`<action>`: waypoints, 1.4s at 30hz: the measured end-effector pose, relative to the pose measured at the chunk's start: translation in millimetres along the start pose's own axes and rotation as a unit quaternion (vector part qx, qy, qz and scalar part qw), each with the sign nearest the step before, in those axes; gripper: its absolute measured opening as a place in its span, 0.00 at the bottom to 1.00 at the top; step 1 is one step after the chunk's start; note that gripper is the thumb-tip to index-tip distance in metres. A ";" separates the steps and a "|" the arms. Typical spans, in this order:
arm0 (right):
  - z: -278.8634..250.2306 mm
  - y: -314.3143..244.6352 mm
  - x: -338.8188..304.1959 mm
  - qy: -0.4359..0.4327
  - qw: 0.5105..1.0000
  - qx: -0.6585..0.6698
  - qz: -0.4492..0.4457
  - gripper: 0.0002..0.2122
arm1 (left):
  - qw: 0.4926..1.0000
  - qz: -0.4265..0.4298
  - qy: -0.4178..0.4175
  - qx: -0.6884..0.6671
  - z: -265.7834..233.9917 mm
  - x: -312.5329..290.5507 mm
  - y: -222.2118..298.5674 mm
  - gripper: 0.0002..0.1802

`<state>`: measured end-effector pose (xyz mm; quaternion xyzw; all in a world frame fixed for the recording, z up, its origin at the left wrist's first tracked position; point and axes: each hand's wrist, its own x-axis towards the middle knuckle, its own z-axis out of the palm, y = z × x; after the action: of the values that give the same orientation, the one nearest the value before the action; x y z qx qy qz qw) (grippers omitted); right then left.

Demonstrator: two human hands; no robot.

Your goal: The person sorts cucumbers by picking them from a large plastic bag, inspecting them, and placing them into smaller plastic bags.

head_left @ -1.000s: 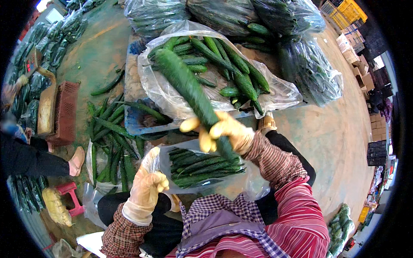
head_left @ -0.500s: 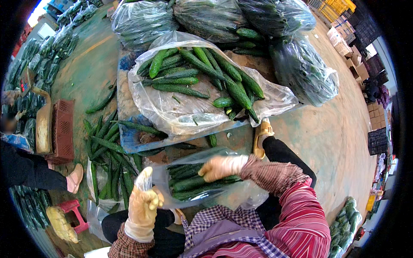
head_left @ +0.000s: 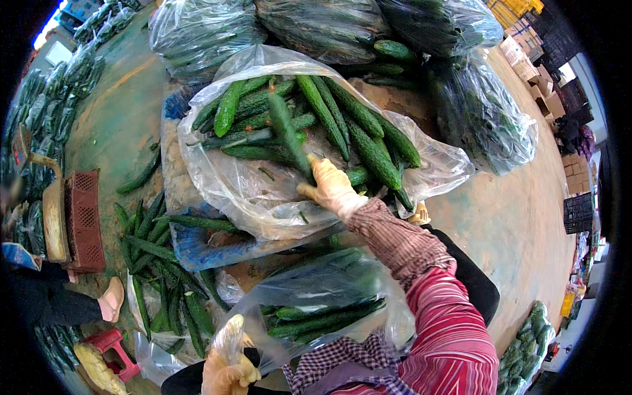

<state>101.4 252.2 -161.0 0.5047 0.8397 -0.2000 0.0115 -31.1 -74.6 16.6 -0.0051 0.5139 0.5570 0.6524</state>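
Note:
My right hand (head_left: 334, 189), in a pale glove, is closed on the near end of a cucumber (head_left: 284, 126), blurred by motion. It reaches over a large opened clear plastic bag (head_left: 253, 207), on which several more cucumbers (head_left: 376, 153) lie. My left hand (head_left: 229, 370), gloved too, has its fingers curled and thumb raised, gripping the mouth edge of a smaller clear bag (head_left: 390, 289). That bag rests over my lap with several cucumbers (head_left: 329, 319) lying side by side inside.
A worn blue platform (head_left: 220, 255) bears the opened bag and several filled bags (head_left: 484, 108). Loose cucumbers (head_left: 168, 289) are heaped on the floor at left. Farther left are a red stool (head_left: 117, 349), a brown crate (head_left: 84, 217) and another person's foot (head_left: 112, 299).
My right hand has moved from above the smaller bag forward to the opened bag and now holds a cucumber. My left hand has lowered slightly, still gripping the bag.

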 end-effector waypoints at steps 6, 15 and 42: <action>-48.3 87.2 80.0 0.252 0.942 -0.148 0.162 0.28 | 0.999 -0.026 0.030 0.037 -16.0 4.9 -9.0 0.44; -53.8 113.0 7.6 -0.097 0.788 0.597 0.115 0.17 | 0.999 0.006 0.020 0.039 -7.0 -6.5 -9.5 0.44; -65.8 77.7 -303.4 -0.159 0.948 -0.271 0.045 0.22 | 0.989 0.142 -0.045 -0.012 -64.4 -42.2 -56.8 0.15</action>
<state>328.4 51.3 -58.6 0.4814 0.8259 -0.0418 0.2904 -26.1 -163.9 -17.4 0.0853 0.4725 0.6501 0.5889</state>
